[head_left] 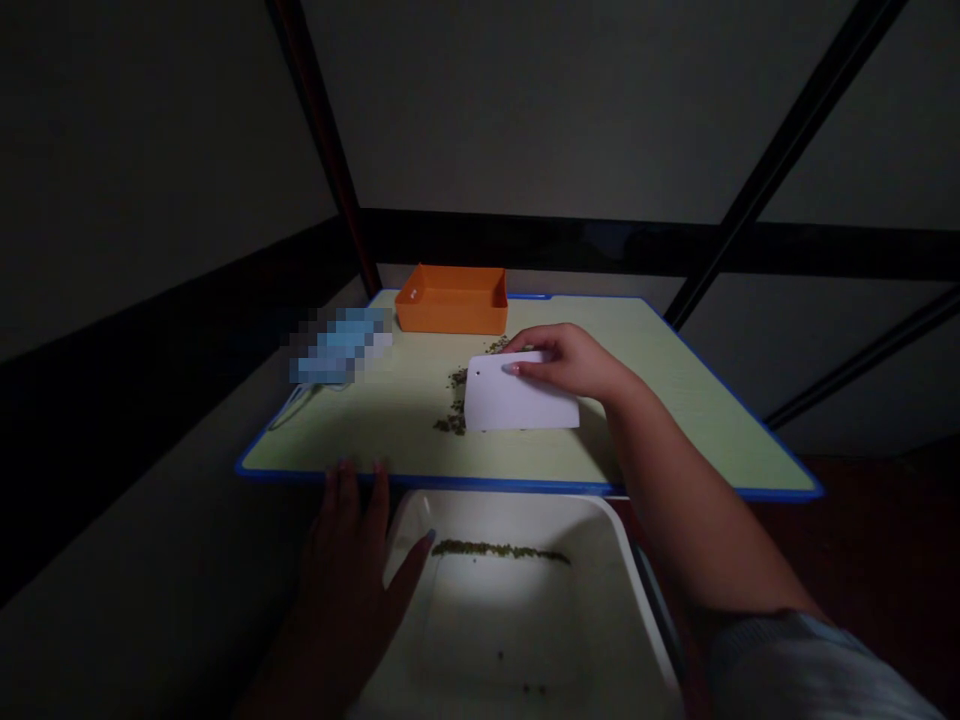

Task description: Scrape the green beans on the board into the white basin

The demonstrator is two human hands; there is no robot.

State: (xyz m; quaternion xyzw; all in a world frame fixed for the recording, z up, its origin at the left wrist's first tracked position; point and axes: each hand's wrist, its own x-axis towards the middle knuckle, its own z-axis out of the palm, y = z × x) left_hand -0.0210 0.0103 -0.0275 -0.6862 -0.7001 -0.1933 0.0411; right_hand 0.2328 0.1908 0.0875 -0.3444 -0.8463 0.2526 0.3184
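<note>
My right hand [571,362] grips the top edge of a white plastic scraper [517,404] that stands on the pale green table [675,400]. Small green grains [454,400] lie in a band along the scraper's left edge. My left hand [358,545] holds the left rim of a white tray [622,560] just below the table's front edge, thumb hooked over the rim. A line of the same green grains [499,550] lies inside the tray near its far side.
An orange box [452,298] stands at the table's back left. A blurred blue object [341,345] lies left of it, near the table's left edge. Dark frame bars [780,160] cross behind the table. The room is dim.
</note>
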